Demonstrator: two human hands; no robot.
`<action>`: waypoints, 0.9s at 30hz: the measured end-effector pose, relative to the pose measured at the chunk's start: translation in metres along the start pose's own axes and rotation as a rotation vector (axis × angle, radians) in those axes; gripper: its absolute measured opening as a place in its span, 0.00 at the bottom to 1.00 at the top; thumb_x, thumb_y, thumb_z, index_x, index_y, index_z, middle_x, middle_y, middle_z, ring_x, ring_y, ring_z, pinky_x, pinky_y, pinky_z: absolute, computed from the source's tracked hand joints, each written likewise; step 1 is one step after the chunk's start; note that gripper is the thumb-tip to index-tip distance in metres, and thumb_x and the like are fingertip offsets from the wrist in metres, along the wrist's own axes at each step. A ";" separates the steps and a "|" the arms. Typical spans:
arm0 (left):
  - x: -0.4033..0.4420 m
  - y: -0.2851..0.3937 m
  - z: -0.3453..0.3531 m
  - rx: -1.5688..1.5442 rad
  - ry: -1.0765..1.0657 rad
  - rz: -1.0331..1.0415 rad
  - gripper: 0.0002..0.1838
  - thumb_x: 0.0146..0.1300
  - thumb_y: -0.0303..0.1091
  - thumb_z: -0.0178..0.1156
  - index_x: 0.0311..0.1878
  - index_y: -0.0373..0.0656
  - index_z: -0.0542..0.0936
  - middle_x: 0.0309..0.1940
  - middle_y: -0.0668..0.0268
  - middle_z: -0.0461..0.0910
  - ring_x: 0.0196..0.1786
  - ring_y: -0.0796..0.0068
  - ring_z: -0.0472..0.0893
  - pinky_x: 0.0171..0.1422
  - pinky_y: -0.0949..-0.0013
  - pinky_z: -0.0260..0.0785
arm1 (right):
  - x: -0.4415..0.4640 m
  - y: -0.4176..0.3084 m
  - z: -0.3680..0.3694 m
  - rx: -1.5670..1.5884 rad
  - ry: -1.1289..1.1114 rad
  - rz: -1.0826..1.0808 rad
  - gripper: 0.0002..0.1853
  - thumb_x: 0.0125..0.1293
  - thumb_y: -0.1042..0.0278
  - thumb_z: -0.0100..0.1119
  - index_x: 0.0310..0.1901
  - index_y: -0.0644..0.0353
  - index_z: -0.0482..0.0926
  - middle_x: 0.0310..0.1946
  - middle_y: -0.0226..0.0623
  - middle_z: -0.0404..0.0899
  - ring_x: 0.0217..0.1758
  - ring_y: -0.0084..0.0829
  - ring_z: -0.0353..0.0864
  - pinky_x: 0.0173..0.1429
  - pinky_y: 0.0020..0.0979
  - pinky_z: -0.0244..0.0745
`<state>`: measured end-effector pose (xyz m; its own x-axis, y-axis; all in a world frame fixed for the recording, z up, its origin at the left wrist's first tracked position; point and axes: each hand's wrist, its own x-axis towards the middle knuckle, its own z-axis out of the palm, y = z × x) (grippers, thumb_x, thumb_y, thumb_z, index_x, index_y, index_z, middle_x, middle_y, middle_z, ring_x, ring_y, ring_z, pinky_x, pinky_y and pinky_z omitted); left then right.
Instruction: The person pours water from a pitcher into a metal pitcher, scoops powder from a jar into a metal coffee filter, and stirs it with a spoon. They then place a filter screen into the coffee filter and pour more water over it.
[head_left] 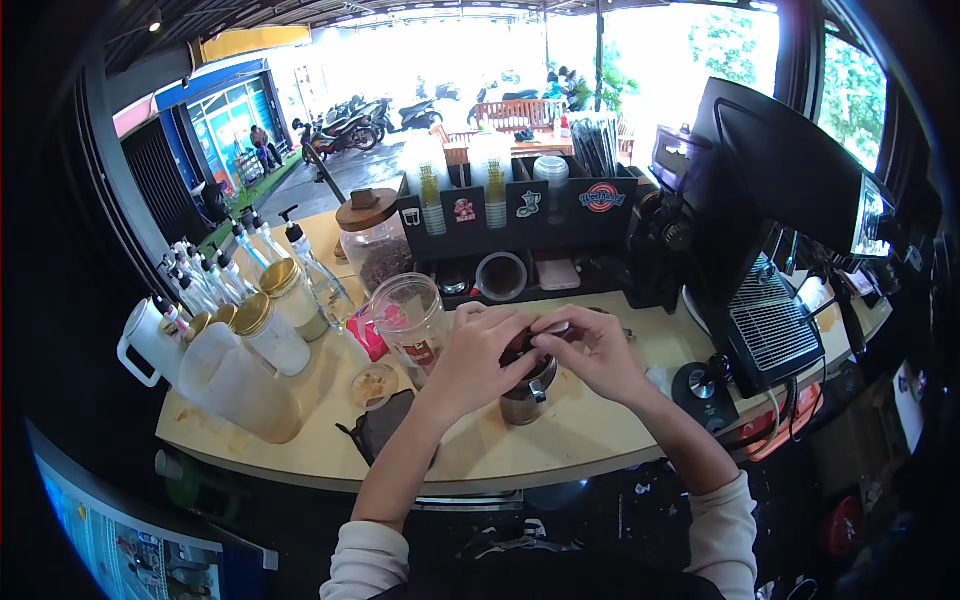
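Both my hands meet over a small steel cup-like vessel (522, 406) at the counter's front edge. My left hand (490, 348) curls around a dark piece at the vessel's top. From the other side, my right hand (588, 348) pinches at the same dark piece, thumb and fingers close together. The fingers cover most of it, so its kind does not show. Left of my left hand stands a clear glass jar (408, 312) without a lid. A black cloth or pouch (388, 428) lies below it, beside a small round lid (374, 386).
Lidded jars (268, 335), pump bottles (318, 268) and a plastic pitcher (235, 385) crowd the left. A black cup organizer (520, 215) stands behind. On the right are a coffee machine (772, 330), a monitor (780, 165) and a black round device (703, 390).
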<state>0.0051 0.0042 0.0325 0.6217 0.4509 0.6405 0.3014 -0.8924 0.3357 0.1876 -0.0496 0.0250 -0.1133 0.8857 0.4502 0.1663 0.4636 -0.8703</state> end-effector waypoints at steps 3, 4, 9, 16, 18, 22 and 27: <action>0.003 -0.003 0.003 0.116 0.026 0.062 0.10 0.56 0.32 0.65 0.41 0.42 0.80 0.27 0.67 0.77 0.33 0.68 0.75 0.54 0.62 0.60 | -0.003 -0.003 -0.006 -0.086 -0.046 -0.038 0.11 0.65 0.73 0.59 0.47 0.65 0.79 0.38 0.33 0.82 0.39 0.17 0.79 0.43 0.21 0.74; 0.004 -0.005 0.004 0.114 0.024 0.067 0.10 0.56 0.32 0.65 0.41 0.42 0.80 0.27 0.67 0.77 0.33 0.68 0.75 0.54 0.62 0.60 | -0.005 0.001 -0.010 -0.035 -0.007 -0.078 0.11 0.65 0.74 0.59 0.48 0.65 0.79 0.39 0.34 0.82 0.41 0.17 0.79 0.43 0.21 0.74; 0.003 -0.007 0.004 0.142 0.185 0.067 0.04 0.60 0.30 0.61 0.34 0.41 0.80 0.31 0.66 0.81 0.35 0.66 0.78 0.57 0.61 0.61 | -0.018 0.045 -0.051 0.060 0.160 -0.024 0.12 0.65 0.73 0.58 0.49 0.65 0.78 0.42 0.40 0.81 0.43 0.21 0.79 0.46 0.26 0.74; -0.008 -0.010 -0.004 0.130 0.320 -0.021 0.03 0.62 0.29 0.59 0.37 0.42 0.79 0.27 0.66 0.82 0.32 0.68 0.79 0.56 0.62 0.62 | -0.052 0.142 -0.095 -0.592 0.336 0.234 0.11 0.66 0.68 0.56 0.43 0.67 0.76 0.38 0.43 0.80 0.38 0.29 0.79 0.45 0.30 0.73; -0.012 -0.012 -0.003 0.023 0.381 -0.128 0.03 0.63 0.29 0.58 0.38 0.42 0.79 0.24 0.67 0.82 0.32 0.70 0.79 0.56 0.62 0.62 | -0.056 0.165 -0.095 -0.434 0.344 0.311 0.09 0.68 0.67 0.55 0.40 0.66 0.75 0.35 0.38 0.80 0.37 0.26 0.78 0.44 0.29 0.73; -0.021 -0.012 -0.002 0.035 0.386 -0.166 0.05 0.65 0.27 0.56 0.39 0.38 0.79 0.23 0.65 0.81 0.31 0.75 0.81 0.38 0.71 0.69 | -0.059 0.188 -0.089 0.001 0.373 0.173 0.09 0.72 0.66 0.51 0.35 0.60 0.71 0.29 0.26 0.73 0.33 0.18 0.71 0.42 0.24 0.68; -0.029 -0.019 -0.004 -0.016 0.456 -0.215 0.06 0.67 0.28 0.55 0.39 0.36 0.77 0.24 0.65 0.80 0.29 0.83 0.81 0.27 0.80 0.67 | -0.047 0.170 -0.076 0.099 0.444 0.107 0.08 0.72 0.67 0.51 0.35 0.59 0.70 0.27 0.24 0.70 0.31 0.16 0.67 0.39 0.21 0.63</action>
<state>-0.0212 0.0081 0.0105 0.1664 0.5891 0.7908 0.3745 -0.7796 0.5020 0.2960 -0.0107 -0.1293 0.3336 0.8627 0.3801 0.0572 0.3839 -0.9216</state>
